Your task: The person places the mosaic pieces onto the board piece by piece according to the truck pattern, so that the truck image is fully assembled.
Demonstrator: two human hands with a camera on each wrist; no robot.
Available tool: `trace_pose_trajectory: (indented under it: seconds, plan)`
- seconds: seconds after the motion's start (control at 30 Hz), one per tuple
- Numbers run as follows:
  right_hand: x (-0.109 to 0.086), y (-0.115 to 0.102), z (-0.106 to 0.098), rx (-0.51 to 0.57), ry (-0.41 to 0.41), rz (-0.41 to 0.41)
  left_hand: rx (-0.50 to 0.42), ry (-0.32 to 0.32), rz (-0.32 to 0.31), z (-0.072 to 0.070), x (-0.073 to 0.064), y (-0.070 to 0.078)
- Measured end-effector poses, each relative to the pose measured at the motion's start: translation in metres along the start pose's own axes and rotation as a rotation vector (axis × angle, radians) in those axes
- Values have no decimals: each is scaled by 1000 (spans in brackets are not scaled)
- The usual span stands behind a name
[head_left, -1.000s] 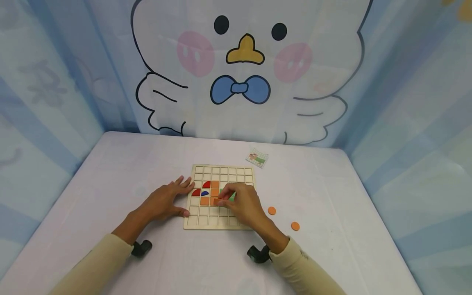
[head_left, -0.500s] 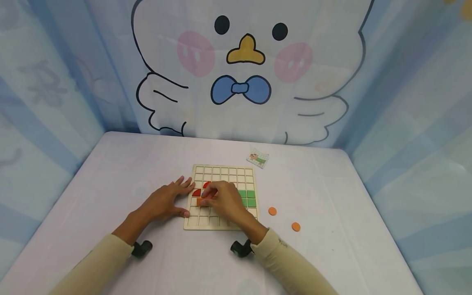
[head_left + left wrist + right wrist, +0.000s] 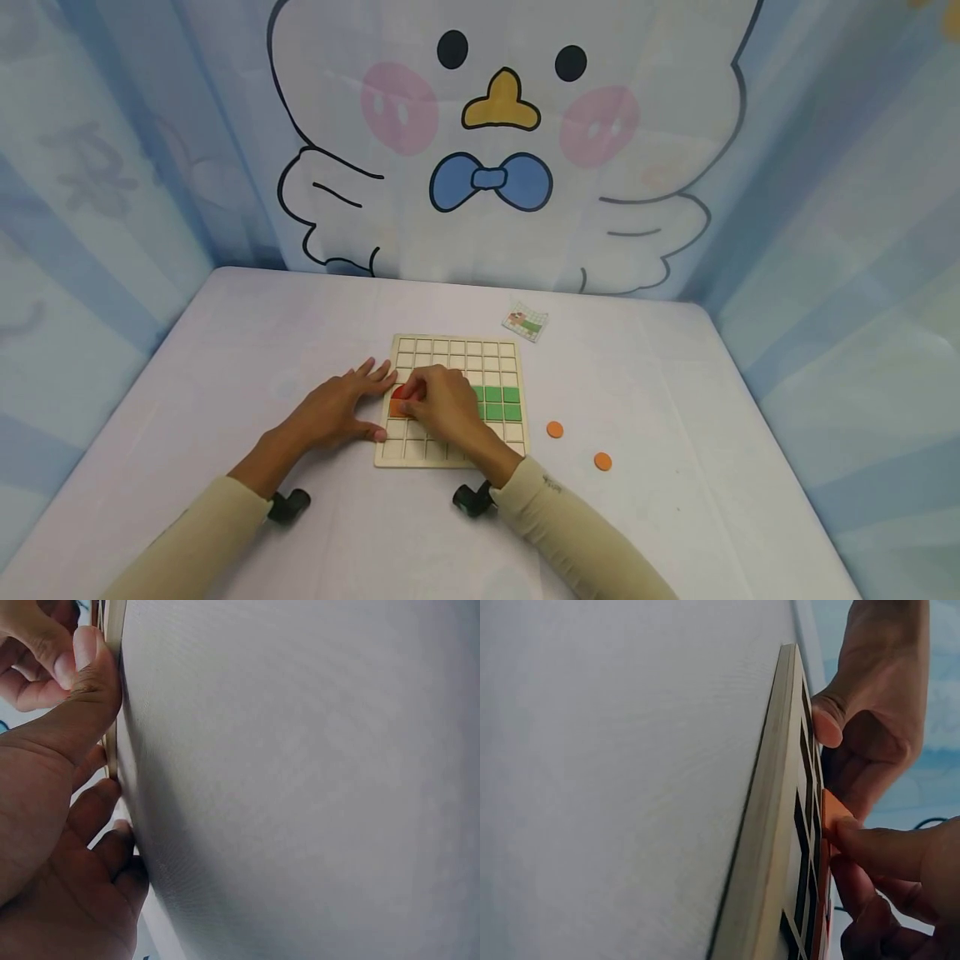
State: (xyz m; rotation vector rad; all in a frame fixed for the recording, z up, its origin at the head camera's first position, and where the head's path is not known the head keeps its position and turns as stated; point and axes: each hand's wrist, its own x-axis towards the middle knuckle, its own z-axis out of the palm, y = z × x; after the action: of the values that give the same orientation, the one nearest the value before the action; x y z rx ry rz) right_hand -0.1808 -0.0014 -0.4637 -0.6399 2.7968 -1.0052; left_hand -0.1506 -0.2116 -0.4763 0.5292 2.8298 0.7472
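Note:
My right hand [image 3: 444, 407] pinches an orange square tile [image 3: 397, 408] between thumb and fingers over the board's left column. In the right wrist view the orange tile [image 3: 832, 814] stands tilted against the board's face. A wooden grid board [image 3: 457, 347] lies flat on the table. My left hand [image 3: 337, 408] rests spread along its left edge, thumb and fingertips touching the rim. Green square tiles [image 3: 493, 403] fill several cells at the right. A red piece [image 3: 398, 390] shows just above the pinched tile; my right hand hides the other pieces around it.
Two orange discs [image 3: 555, 429] lie on the table right of the board. A small pattern card [image 3: 525, 322] lies beyond the board's far right corner. A printed curtain [image 3: 487, 242] rises behind the table's far edge.
My right hand has moved left across the board with an orange tile, from the middle to the left column, uncovering the green tiles. The left hand stays at the board's edge.

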Motion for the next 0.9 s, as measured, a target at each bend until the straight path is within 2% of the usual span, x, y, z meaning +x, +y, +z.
trace_pose_trajectory:
  seconds: [0.4, 0.57, 0.9]
  plan:
    - [-2, 3, -2, -27, -24, -12, 2, -2, -3, 0, 0, 1]
    - [-10, 6, -13, 9, 9, -19, 21, -12, -10, -1, 1, 3]
    - [-33, 26, -42, 40, 65, 46, 24, -35, -53, -2, 1, 5]
